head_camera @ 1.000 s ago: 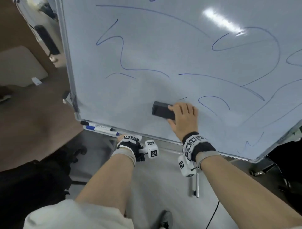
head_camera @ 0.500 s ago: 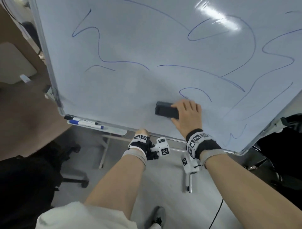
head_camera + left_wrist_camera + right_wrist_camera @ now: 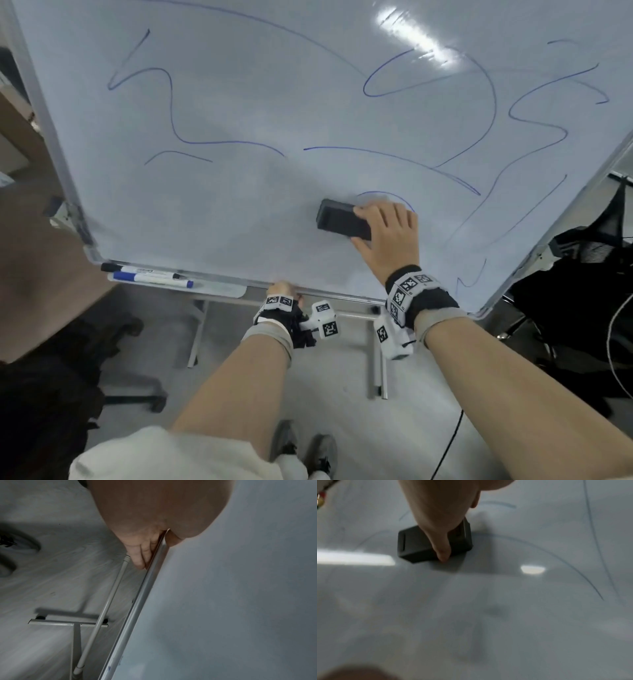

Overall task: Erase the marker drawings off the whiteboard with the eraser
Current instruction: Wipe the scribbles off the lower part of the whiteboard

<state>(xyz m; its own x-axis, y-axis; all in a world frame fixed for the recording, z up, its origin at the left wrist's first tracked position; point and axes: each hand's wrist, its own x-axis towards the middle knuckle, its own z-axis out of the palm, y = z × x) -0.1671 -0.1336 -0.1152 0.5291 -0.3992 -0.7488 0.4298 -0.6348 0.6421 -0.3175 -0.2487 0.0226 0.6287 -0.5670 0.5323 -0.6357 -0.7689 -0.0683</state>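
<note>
While the whiteboard point(image 3: 239, 113) is mostly covered in blue lines, I need flat, firm, overlapping strokes. My left hand point(image 3: 145, 539) pinches its bottom rail, steadying it. My right hand point(image 3: 387, 236) grips the black eraser point(image 3: 339, 222), pressed on the lower middle, just beside a small blue arc point(image 3: 383, 195): sweep there.

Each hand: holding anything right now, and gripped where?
Right hand grips the black eraser at its right end, thumb on the lower edge, flat on the whiteboard. Left hand pinches the board's bottom frame rail.
</note>
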